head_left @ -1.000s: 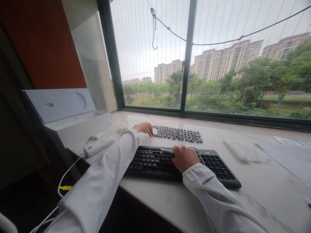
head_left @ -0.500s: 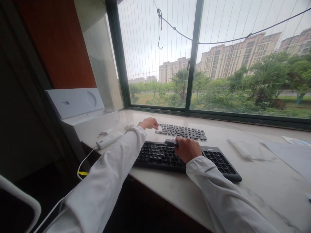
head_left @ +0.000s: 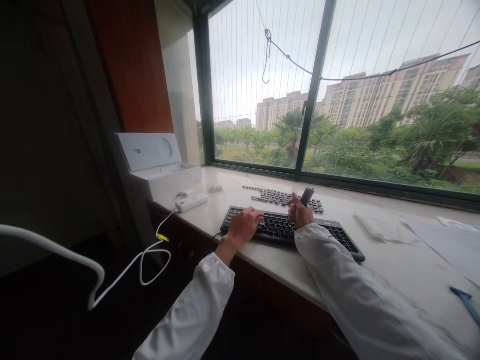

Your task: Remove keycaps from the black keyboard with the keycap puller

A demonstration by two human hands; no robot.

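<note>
A black keyboard (head_left: 279, 226) lies along the front of the white marble-look counter, with many keycaps off, baring its switches on the right. My left hand (head_left: 244, 227) is over its left half, fingers closed together at the keys; anything between the fingertips is too small to make out. Above the keyboard's right-middle, my right hand (head_left: 301, 214) is closed round a dark, short stick-like tool (head_left: 308, 196), its end pointing up and the index finger stretched to the left. Behind the keyboard, loose keycaps (head_left: 275, 196) are laid out in rows, partly hidden by my right hand.
An open white box (head_left: 161, 182) stands at the back left. A white power strip (head_left: 192, 202) with its cable (head_left: 150, 248) hangs off the counter's left edge. To the right lie a clear plastic bag (head_left: 375, 227), papers (head_left: 446, 242) and a blue tool (head_left: 465, 300). The window is behind.
My left hand has come back from the loose keycaps to the keyboard's left half. My right hand has turned the dark tool from lying sideways to pointing up. The view has shifted left.
</note>
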